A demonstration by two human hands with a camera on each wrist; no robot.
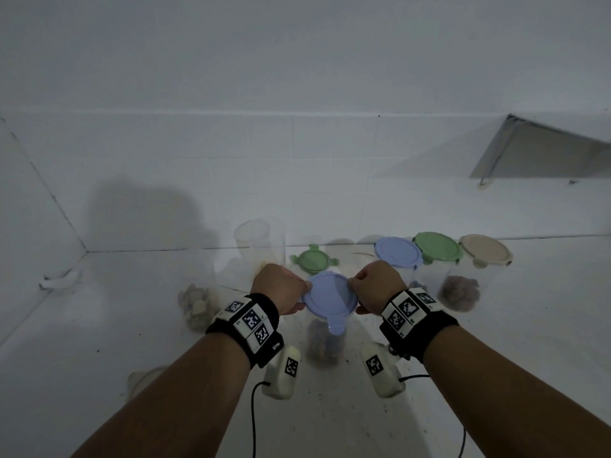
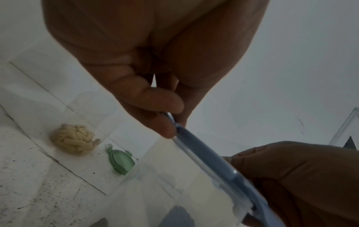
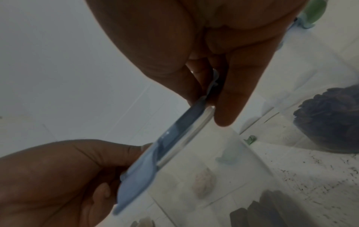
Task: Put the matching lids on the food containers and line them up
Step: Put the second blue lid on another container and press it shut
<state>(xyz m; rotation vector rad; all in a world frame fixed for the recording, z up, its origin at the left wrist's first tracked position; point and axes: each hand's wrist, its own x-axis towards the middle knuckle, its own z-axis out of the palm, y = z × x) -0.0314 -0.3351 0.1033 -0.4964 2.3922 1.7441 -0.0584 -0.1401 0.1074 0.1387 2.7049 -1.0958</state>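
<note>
Both hands, left (image 1: pixel 281 287) & right (image 1: pixel 377 285), fingers pinching opposite edges of the blue lid (image 1: pixel 330 297) atop a clear container (image 1: pixel 325 342) mid-desk. Uneven press could leave the front tab unlatched or tip it.

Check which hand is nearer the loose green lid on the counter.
Left. The left hand grips the blue lid just in front-left of the green lid; the right hand grips the blue lid's other edge, farther right.
</note>
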